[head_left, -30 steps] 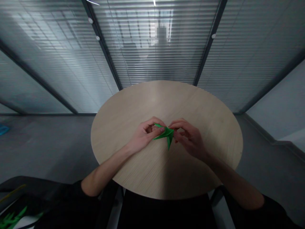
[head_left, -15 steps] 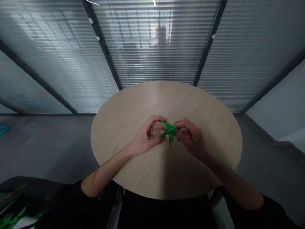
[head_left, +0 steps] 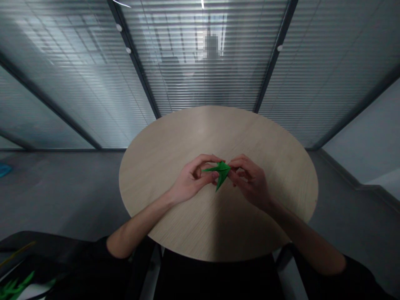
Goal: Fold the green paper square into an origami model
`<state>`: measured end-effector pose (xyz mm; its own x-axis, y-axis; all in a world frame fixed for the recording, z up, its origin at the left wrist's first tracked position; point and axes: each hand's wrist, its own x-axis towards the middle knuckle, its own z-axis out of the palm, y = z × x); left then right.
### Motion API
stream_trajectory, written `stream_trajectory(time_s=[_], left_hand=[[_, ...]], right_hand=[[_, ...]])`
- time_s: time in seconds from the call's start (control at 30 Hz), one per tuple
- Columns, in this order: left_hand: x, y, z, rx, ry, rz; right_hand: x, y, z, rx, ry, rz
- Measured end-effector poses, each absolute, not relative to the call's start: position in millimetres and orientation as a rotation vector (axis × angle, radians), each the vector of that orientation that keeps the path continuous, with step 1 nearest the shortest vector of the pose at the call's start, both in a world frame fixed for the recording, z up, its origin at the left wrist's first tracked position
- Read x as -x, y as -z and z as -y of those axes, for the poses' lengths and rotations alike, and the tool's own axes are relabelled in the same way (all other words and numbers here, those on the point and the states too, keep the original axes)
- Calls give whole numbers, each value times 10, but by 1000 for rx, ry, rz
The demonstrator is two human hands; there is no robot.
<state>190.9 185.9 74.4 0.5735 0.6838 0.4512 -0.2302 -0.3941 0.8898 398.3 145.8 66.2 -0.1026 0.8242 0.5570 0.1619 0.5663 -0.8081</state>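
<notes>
A folded green paper piece [head_left: 222, 168] with pointed ends is held above the middle of the round wooden table [head_left: 175, 137]. One point sticks out to the left and another hangs down. My left hand [head_left: 195, 177] has its thumb and fingers closed on the left part of the piece. The fingertips of my right hand [head_left: 250, 179] pinch its right corner. Some of the left fingers are hidden behind the paper.
Green paper pieces [head_left: 17, 287] lie with something white in a dark bag or seat at the lower left. A blue object [head_left: 4, 169] is on the floor at far left. Glass panels with blinds [head_left: 206, 83] stand behind the table.
The green piece has turned, its left point now level and its lower point shifted left. My left fingers have moved in closer on it. My right hand has hardly moved.
</notes>
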Motion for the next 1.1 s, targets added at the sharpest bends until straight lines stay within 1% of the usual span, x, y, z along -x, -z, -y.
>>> stream_trajectory(time_s=[0.2, 0.33, 0.6, 0.83, 0.97, 1.1], left_hand=[[-1944, -712, -1862, -1662, -1100, -370], [-1954, -737, -1841, -1610, -1082, -397], [-1989, -733, -1791, -1607, -1039, -491], [-1989, -754, -1765, -1673, -1065, -557], [-1961, -805, -1784, -1789, -1146, -479], [-1914, -812, -1814, -1839, -1157, -435]], right_hand=[[-3985, -675, -1446, 848, -698, 1617], [-3980, -679, -1457, 828, -654, 1638], [-3956, -674, -1474, 814, -361, 1678], [-3960, -656, -1473, 789, -293, 1718], [-3967, -658, -1475, 789, -280, 1737], [-3973, -656, -1474, 791, -299, 1733]])
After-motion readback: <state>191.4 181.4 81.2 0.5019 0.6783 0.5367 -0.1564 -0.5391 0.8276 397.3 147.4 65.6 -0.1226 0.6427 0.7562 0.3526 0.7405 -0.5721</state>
